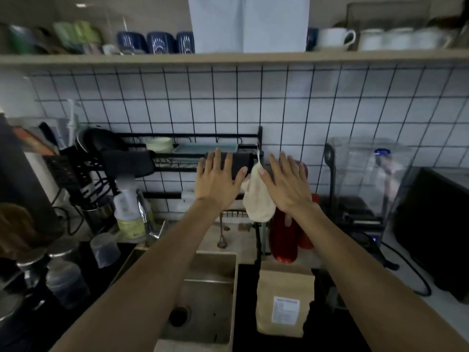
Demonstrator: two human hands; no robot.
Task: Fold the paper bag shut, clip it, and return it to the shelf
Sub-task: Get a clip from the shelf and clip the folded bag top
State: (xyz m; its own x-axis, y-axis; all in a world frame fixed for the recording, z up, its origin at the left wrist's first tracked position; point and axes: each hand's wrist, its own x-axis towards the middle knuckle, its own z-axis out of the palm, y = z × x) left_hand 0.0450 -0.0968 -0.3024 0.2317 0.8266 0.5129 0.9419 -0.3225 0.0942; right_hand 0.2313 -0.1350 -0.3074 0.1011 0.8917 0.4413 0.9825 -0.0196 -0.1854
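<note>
A brown paper bag with a white label stands upright on the dark counter to the right of the sink, low in the head view. Both my arms are stretched forward, well above and beyond the bag. My left hand is open, fingers spread, palm away from me, holding nothing. My right hand is open the same way, also with nothing in it. The wooden shelf runs along the top of the wall, far above both hands. I see no clip.
The shelf carries mugs, white cups and a pale blue box. A cream cloth pouch hangs between my hands. Below lie a sink, a dish rack, red bottles, a blender and jars at left.
</note>
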